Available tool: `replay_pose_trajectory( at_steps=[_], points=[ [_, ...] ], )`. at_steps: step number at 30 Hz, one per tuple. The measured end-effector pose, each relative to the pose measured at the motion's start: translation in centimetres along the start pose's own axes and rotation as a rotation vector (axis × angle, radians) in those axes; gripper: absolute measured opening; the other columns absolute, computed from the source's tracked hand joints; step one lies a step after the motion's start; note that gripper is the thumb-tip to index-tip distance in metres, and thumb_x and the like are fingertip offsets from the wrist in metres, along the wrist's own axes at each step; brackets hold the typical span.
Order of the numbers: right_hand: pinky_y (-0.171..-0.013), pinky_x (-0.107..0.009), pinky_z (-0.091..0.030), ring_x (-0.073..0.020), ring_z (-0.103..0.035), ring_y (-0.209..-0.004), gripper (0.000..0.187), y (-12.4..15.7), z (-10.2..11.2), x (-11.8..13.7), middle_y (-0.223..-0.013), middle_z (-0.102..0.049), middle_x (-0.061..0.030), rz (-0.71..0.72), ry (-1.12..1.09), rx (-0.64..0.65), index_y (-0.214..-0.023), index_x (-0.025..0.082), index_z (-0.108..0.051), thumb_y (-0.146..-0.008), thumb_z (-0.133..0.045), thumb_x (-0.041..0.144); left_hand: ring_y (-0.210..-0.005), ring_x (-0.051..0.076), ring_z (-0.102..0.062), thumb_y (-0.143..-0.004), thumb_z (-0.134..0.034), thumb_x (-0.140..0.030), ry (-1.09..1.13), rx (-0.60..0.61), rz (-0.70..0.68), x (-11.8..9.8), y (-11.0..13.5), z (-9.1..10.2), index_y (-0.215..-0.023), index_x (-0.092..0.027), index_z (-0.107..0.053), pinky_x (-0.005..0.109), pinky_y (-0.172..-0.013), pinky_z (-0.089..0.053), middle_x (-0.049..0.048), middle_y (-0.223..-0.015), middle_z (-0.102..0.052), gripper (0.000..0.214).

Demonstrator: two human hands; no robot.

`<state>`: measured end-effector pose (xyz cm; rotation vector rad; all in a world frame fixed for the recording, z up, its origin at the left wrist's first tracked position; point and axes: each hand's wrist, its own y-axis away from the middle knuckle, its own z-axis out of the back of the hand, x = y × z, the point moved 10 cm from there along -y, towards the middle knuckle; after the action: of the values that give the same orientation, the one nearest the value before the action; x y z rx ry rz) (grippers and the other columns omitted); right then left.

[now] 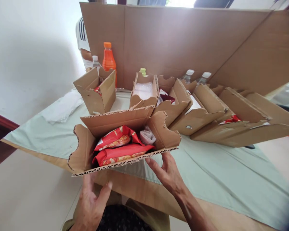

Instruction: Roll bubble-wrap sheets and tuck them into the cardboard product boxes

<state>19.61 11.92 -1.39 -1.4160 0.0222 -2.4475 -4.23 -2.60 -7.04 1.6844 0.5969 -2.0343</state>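
An open-topped cardboard box [88, 150] sits tilted close in front of me, at the table's near edge. Inside it lie red snack packets [125, 150] and a rolled piece of clear bubble wrap [147, 136]. My left hand [92, 199] holds the box low on its left; the fingers go under it and the thumb stands apart. On the other side, my right hand [167, 173] grips the lower right of the box, its fingertips hidden beneath. Whether the box also rests on the table is hidden.
Several similar boxes [207, 102] stand in a row to the right, and another box [96, 93] at the back left. An orange bottle [109, 59] stands before a tall cardboard panel [170, 41]. Clear plastic [62, 106] lies left. A person's sleeve [82, 33] shows behind.
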Motion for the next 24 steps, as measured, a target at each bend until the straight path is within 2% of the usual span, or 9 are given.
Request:
replay_pose_trajectory(
  at_steps=[6, 8, 11, 14, 16, 18, 20, 22, 24],
  points=[
    [-0.049, -0.031, -0.047, -0.0186, -0.055, -0.064, 0.053, 0.5, -1.0, -0.2, -0.106, -0.070, -0.0118, 0.034, 0.078, 0.006, -0.135, 0.019, -0.060, -0.094, -0.059, 0.053, -0.148, 0.032, -0.049, -0.088, -0.074, -0.038, 0.092, -0.010, -0.043, -0.3, -2.4, 0.6, -0.155, -0.028, -0.040, 0.050, -0.127, -0.037, 0.0112, -0.149, -0.059, 0.075],
    [-0.057, -0.034, -0.055, -0.0218, -0.062, -0.071, 0.057, 2.2, -1.3, -0.4, -0.109, -0.070, -0.0128, 0.050, 0.118, -0.034, -0.144, 0.020, -0.055, -0.097, -0.058, 0.052, -0.146, 0.032, -0.051, -0.086, -0.074, -0.031, 0.110, 0.030, -0.097, -0.7, -5.0, 0.4, -0.147, -0.027, -0.048, 0.050, -0.125, -0.038, 0.0110, -0.147, -0.059, 0.066],
    [-0.084, -0.045, -0.062, -0.0308, -0.069, -0.102, 0.065, 5.9, -2.7, 0.0, -0.123, -0.068, -0.0149, 0.128, 0.170, -0.084, -0.158, 0.024, -0.042, -0.099, -0.059, 0.045, -0.135, 0.032, -0.060, -0.078, -0.074, -0.025, 0.148, 0.080, -0.153, -1.8, -11.0, -0.1, -0.135, -0.024, -0.056, 0.049, -0.118, -0.046, 0.0101, -0.141, -0.063, 0.060],
    [-0.103, -0.046, -0.058, -0.0329, -0.060, -0.133, 0.073, 8.8, -5.1, 0.8, -0.149, -0.057, -0.0148, 0.250, 0.158, 0.008, -0.165, 0.029, -0.029, -0.099, -0.060, 0.036, -0.132, 0.035, -0.062, -0.069, -0.074, -0.028, 0.182, 0.126, -0.179, -3.2, -16.8, -0.7, -0.136, -0.022, -0.058, 0.052, -0.116, -0.048, 0.0113, -0.139, -0.067, 0.070],
    [-0.103, -0.043, -0.058, -0.0305, -0.058, -0.138, 0.067, 8.7, -5.1, 0.5, -0.155, -0.053, -0.0125, 0.266, 0.136, 0.020, -0.162, 0.032, -0.032, -0.101, -0.057, 0.032, -0.136, 0.036, -0.059, -0.070, -0.074, -0.031, 0.153, 0.102, -0.193, -3.9, -18.5, -0.7, -0.137, -0.022, -0.060, 0.054, -0.119, -0.044, 0.0109, -0.144, -0.065, 0.070],
    [-0.095, -0.040, -0.061, -0.0274, -0.066, -0.126, 0.057, 6.9, -3.6, -0.9, -0.149, -0.058, -0.0125, 0.177, 0.115, -0.037, -0.157, 0.031, -0.039, -0.102, -0.055, 0.032, -0.141, 0.035, -0.054, -0.077, -0.073, -0.037, 0.102, 0.047, -0.190, -4.0, -17.9, -0.4, -0.140, -0.024, -0.061, 0.054, -0.122, -0.041, 0.0103, -0.151, -0.060, 0.066],
    [-0.080, -0.038, -0.063, -0.0246, -0.072, -0.102, 0.055, 4.2, -2.4, -2.4, -0.139, -0.064, -0.0145, 0.068, 0.089, -0.046, -0.153, 0.026, -0.044, -0.101, -0.058, 0.038, -0.143, 0.034, -0.053, -0.086, -0.068, -0.043, 0.058, 0.012, -0.165, -3.3, -15.5, -0.5, -0.145, -0.025, -0.058, 0.053, -0.122, -0.042, 0.0107, -0.156, -0.056, 0.062],
    [-0.070, -0.037, -0.061, -0.0239, -0.071, -0.089, 0.058, 1.6, -2.9, -3.2, -0.128, -0.068, -0.0149, 0.028, 0.056, 0.052, -0.146, 0.022, -0.051, -0.094, -0.064, 0.044, -0.143, 0.033, -0.054, -0.094, -0.061, -0.047, 0.045, 0.017, -0.159, -2.7, -12.6, -1.2, -0.149, -0.025, -0.056, 0.050, -0.122, -0.042, 0.0110, -0.157, -0.055, 0.060],
    [-0.069, -0.037, -0.060, -0.0244, -0.070, -0.086, 0.047, -0.2, -4.3, -3.0, -0.113, -0.072, -0.0122, 0.066, 0.008, 0.147, -0.129, 0.020, -0.061, -0.090, -0.067, 0.045, -0.145, 0.030, -0.053, -0.097, -0.057, -0.049, 0.055, 0.039, -0.181, -2.6, -10.4, -2.2, -0.149, -0.024, -0.056, 0.046, -0.124, -0.042, 0.0104, -0.155, -0.058, 0.058]
  ],
)
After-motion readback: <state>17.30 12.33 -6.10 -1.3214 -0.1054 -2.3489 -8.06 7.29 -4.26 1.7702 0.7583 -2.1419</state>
